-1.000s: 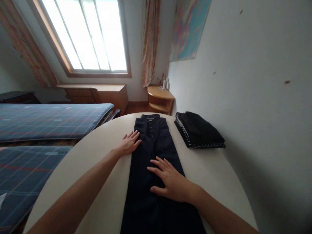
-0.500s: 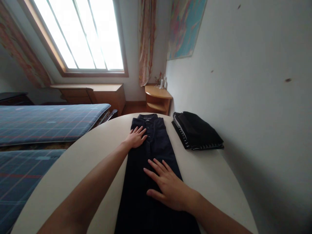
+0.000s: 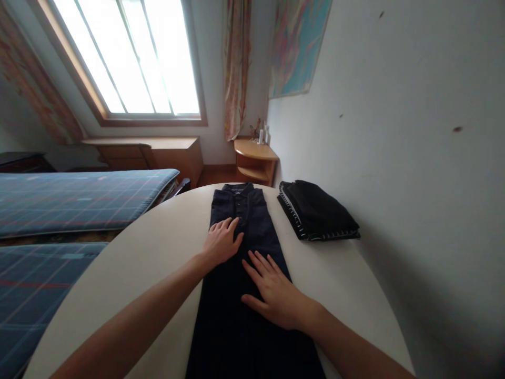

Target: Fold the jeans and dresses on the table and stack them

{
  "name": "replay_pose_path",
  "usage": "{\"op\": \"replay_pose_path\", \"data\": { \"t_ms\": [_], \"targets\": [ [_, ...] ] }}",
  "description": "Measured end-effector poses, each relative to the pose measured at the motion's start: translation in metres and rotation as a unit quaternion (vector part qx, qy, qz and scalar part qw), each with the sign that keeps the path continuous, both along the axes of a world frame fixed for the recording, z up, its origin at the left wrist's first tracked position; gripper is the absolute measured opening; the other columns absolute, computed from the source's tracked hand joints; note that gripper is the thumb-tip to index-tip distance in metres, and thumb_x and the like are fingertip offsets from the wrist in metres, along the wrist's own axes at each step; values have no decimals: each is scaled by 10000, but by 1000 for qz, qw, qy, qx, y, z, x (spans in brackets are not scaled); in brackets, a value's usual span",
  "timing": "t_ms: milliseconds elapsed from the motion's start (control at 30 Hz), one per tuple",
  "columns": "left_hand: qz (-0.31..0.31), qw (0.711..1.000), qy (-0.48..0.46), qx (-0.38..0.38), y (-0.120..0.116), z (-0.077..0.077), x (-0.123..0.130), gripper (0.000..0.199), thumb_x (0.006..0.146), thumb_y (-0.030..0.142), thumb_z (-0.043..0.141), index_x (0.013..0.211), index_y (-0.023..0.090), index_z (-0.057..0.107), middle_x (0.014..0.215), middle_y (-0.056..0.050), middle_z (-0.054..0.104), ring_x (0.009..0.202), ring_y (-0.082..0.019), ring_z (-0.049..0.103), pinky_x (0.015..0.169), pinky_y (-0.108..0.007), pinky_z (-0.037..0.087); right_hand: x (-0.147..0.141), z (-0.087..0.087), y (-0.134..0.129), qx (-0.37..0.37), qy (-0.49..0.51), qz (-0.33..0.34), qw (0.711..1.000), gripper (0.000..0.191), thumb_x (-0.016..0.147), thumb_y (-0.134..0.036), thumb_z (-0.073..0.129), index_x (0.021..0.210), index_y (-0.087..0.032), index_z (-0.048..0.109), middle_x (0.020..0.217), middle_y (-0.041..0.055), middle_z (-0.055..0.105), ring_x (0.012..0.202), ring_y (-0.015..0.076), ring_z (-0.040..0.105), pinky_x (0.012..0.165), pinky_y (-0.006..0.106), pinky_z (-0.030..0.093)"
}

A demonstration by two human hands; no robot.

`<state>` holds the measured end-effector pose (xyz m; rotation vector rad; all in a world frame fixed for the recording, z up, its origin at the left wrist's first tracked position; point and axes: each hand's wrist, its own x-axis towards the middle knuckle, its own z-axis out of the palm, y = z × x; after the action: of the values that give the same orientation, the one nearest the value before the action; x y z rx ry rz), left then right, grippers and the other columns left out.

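A dark navy collared shirt (image 3: 236, 326), folded into a long narrow strip, lies on the pale round table (image 3: 158, 247). Its buttoned collar end points away from me, towards the table's far edge. My left hand (image 3: 224, 242) rests palm down on the shirt's left side below the collar, fingers stretched out. Closer to me and to the right, my right hand (image 3: 272, 289) lies flat on the fabric with its fingers spread. Neither hand grips the cloth. The near end of the shirt runs out of view at the bottom.
A folded black cloth (image 3: 319, 210) with white edge stitching sits on the table's right, near the wall (image 3: 394, 158). Left of the table are plaid mattresses (image 3: 79, 200). A desk (image 3: 173, 155) and a corner shelf (image 3: 256, 150) stand by the window.
My left hand has slid down the shirt towards me, away from the collar. My right hand has shifted slightly up the fabric and stays flat.
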<state>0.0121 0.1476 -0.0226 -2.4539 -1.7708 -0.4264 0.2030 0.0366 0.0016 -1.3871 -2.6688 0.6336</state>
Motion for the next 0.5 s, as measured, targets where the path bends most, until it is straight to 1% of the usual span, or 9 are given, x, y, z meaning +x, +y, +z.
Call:
{"op": "replay_pose_path", "data": {
  "t_ms": [67, 100, 167, 233, 333, 433, 500],
  "targets": [
    [-3, 1000, 14, -23, -8, -8, 2, 615, 1000, 513, 406, 1544, 231, 345, 1558, -126, 426, 1436, -338, 376, 1162, -497, 286, -1, 1, -2, 12, -2, -2, 1000, 796, 975, -631, 414, 1589, -156, 239, 1659, 131, 118, 1540, 293, 63, 1244, 539, 59],
    [-1, 999, 21, -35, -8, -11, 3, 640, 1003, 531, 387, 1566, 237, 304, 1589, -131, 377, 1467, -354, 320, 1173, -520, 252, -1, 1, -3, 21, -3, -6, 1000, 788, 977, -631, 405, 1587, -156, 251, 1657, 130, 136, 1539, 297, 78, 1243, 548, 64],
    [6, 998, 29, -52, -3, -16, 4, 664, 1009, 552, 344, 1588, 240, 249, 1620, -140, 309, 1491, -371, 258, 1179, -541, 220, -1, 3, -6, 38, -3, -14, 999, 761, 990, -622, 376, 1580, -152, 275, 1653, 125, 164, 1537, 299, 102, 1242, 553, 86],
    [8, 998, 29, -60, 9, -18, 4, 674, 1012, 567, 311, 1594, 236, 233, 1631, -147, 277, 1497, -377, 237, 1183, -546, 203, 0, 4, -9, 48, -4, -22, 999, 741, 1003, -613, 339, 1576, -147, 286, 1652, 119, 173, 1536, 296, 112, 1242, 548, 105],
    [9, 997, 28, -67, 33, -17, 2, 687, 1008, 580, 299, 1595, 230, 232, 1631, -153, 273, 1496, -385, 236, 1181, -555, 193, -1, 6, -13, 44, -6, -26, 999, 754, 1002, -630, 319, 1581, -149, 271, 1655, 108, 165, 1536, 296, 115, 1243, 546, 113],
    [12, 997, 26, -69, 56, -15, -1, 686, 1006, 583, 297, 1595, 238, 227, 1627, -147, 286, 1495, -379, 244, 1175, -561, 200, -2, 6, -14, 31, -3, -21, 999, 768, 1000, -643, 302, 1586, -148, 252, 1655, 106, 160, 1536, 291, 113, 1245, 544, 100],
    [14, 997, 24, -67, 67, -13, -1, 680, 1008, 585, 289, 1594, 246, 229, 1623, -140, 300, 1492, -372, 256, 1174, -559, 207, -2, 4, -13, 22, -3, -16, 1000, 782, 999, -653, 286, 1590, -145, 232, 1657, 108, 142, 1539, 290, 93, 1245, 547, 80]
  ]
}}
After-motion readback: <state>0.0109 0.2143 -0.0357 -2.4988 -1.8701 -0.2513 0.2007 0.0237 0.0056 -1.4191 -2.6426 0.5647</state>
